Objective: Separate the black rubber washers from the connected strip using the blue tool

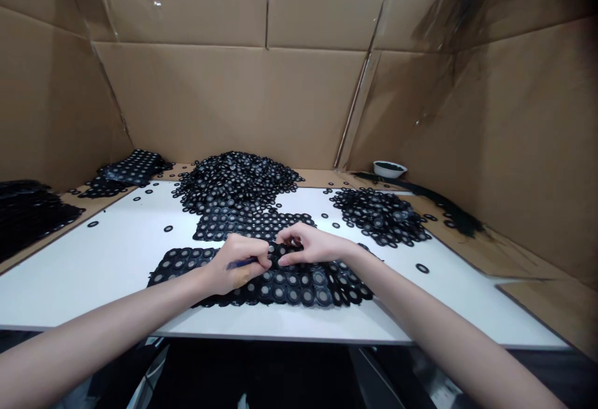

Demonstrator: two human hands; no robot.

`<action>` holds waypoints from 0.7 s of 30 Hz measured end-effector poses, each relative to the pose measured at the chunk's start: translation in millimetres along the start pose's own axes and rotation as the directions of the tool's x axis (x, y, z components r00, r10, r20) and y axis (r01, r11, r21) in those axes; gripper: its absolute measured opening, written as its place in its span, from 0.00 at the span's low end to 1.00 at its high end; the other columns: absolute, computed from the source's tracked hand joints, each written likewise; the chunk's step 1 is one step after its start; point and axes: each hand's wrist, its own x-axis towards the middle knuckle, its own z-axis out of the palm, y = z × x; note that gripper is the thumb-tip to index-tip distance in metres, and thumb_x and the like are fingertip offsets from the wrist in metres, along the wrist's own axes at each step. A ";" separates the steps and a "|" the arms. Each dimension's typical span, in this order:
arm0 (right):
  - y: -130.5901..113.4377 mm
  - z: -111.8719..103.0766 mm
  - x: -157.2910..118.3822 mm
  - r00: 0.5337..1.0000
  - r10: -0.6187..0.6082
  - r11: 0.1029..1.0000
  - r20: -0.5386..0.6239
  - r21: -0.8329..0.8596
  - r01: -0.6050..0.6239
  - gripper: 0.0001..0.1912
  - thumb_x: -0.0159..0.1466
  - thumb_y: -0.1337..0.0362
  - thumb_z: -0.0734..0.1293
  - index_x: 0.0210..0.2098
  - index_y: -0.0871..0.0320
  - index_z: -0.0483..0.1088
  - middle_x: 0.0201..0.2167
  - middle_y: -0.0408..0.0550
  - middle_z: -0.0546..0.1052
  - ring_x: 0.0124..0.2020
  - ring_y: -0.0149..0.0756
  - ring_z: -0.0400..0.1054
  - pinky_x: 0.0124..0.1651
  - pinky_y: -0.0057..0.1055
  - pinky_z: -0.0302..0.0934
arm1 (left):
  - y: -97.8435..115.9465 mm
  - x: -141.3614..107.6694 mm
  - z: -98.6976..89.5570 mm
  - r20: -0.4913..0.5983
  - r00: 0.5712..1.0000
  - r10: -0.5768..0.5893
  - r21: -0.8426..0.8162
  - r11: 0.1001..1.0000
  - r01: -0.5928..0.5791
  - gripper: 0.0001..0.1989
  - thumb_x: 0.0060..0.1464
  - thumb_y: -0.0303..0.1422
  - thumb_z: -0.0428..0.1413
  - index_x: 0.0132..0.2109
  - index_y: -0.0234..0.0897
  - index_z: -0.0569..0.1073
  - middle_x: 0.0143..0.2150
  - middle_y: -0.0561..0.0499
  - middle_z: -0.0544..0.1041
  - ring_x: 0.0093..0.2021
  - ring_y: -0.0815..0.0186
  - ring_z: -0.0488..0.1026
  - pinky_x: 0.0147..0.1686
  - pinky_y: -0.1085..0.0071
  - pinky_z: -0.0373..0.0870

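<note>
The sheet of black rings [293, 294] lies directly beneath both hands, spreading out to either side of them and toward the wearer. Its raised middle part is held between the right hand's [306, 244] thumb and curled fingers; the left hand [243, 263] is closed around a slim blue object [240, 263], fingertips at that same part. Just beyond the hands lies a second sheet [256, 225], then a large ring heap [236, 175]; a smaller heap [380, 216] sits beyond the right forearm.
</note>
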 end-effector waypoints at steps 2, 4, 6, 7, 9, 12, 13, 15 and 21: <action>1.3 0.4 0.1 1.000 0.002 1.000 -0.001 0.009 -0.002 0.12 0.55 0.59 0.70 0.30 0.61 0.67 0.24 0.38 0.63 0.26 0.27 0.55 0.29 0.25 0.51 | -0.1 -0.1 0.7 0.038 0.999 0.006 -0.008 1.000 -0.005 0.12 0.57 0.27 0.49 0.26 0.32 0.69 0.22 0.53 0.70 0.23 0.72 0.65 0.26 0.78 0.59; 1.7 0.7 0.2 1.000 -0.008 1.000 -0.005 0.012 0.008 0.11 0.55 0.60 0.70 0.31 0.61 0.67 0.25 0.39 0.64 0.26 0.27 0.56 0.30 0.25 0.52 | -0.8 0.2 1.2 0.051 0.999 -0.001 -0.015 1.000 0.001 0.11 0.57 0.27 0.49 0.26 0.32 0.69 0.22 0.53 0.71 0.23 0.72 0.66 0.26 0.79 0.60; 1.1 0.8 0.1 1.000 -0.020 1.000 -0.010 0.004 0.020 0.11 0.55 0.61 0.70 0.31 0.61 0.67 0.26 0.39 0.65 0.27 0.28 0.56 0.31 0.25 0.53 | -1.6 0.6 1.3 0.057 0.998 -0.016 -0.020 1.000 0.017 0.11 0.57 0.27 0.50 0.27 0.32 0.70 0.23 0.52 0.72 0.23 0.72 0.66 0.26 0.79 0.60; 0.7 0.9 0.0 1.000 -0.023 1.000 -0.010 -0.005 0.023 0.10 0.55 0.61 0.70 0.31 0.61 0.68 0.26 0.39 0.66 0.27 0.28 0.56 0.31 0.25 0.53 | -2.1 0.7 1.3 0.061 0.998 -0.024 -0.024 0.999 0.025 0.11 0.57 0.27 0.50 0.27 0.32 0.70 0.23 0.52 0.72 0.23 0.72 0.66 0.27 0.79 0.61; 0.0 1.1 -0.2 1.000 -0.022 0.999 -0.006 -0.029 0.022 0.10 0.55 0.61 0.70 0.31 0.61 0.68 0.27 0.40 0.67 0.28 0.29 0.57 0.31 0.25 0.53 | -3.2 0.8 1.4 0.075 0.996 -0.041 -0.039 0.998 0.044 0.11 0.56 0.28 0.50 0.27 0.32 0.71 0.23 0.52 0.73 0.23 0.72 0.67 0.27 0.79 0.61; 0.3 1.9 -0.6 1.000 -0.019 0.998 -0.004 -0.056 0.019 0.10 0.56 0.61 0.70 0.31 0.61 0.68 0.27 0.41 0.68 0.29 0.30 0.58 0.32 0.25 0.53 | -4.9 0.7 2.0 0.082 0.994 -0.073 -0.083 0.993 0.080 0.10 0.55 0.28 0.51 0.27 0.31 0.71 0.23 0.52 0.73 0.24 0.72 0.68 0.27 0.79 0.61; 0.6 2.4 -0.7 1.000 -0.023 0.998 -0.007 -0.060 0.022 0.10 0.56 0.61 0.70 0.32 0.61 0.68 0.27 0.41 0.68 0.29 0.30 0.59 0.31 0.25 0.53 | -5.2 0.6 2.2 0.083 0.993 -0.090 -0.104 0.990 0.098 0.10 0.55 0.28 0.52 0.26 0.31 0.71 0.23 0.52 0.73 0.24 0.72 0.68 0.27 0.79 0.61; 0.8 3.2 -1.1 0.999 -0.041 0.997 -0.010 -0.063 0.041 0.09 0.56 0.61 0.70 0.32 0.60 0.68 0.27 0.40 0.68 0.29 0.30 0.59 0.31 0.25 0.53 | -5.5 0.8 2.7 0.088 0.988 -0.129 -0.145 0.979 0.141 0.10 0.54 0.28 0.53 0.25 0.31 0.71 0.22 0.53 0.72 0.23 0.72 0.67 0.26 0.79 0.61; -3.5 4.4 -1.5 0.998 -0.059 0.994 -0.030 -0.093 0.057 0.07 0.54 0.66 0.70 0.31 0.60 0.68 0.26 0.41 0.68 0.30 0.31 0.60 0.32 0.26 0.54 | -5.1 1.6 3.9 0.112 0.979 -0.173 -0.197 0.961 0.192 0.11 0.52 0.27 0.53 0.22 0.31 0.69 0.22 0.53 0.73 0.24 0.71 0.67 0.26 0.79 0.61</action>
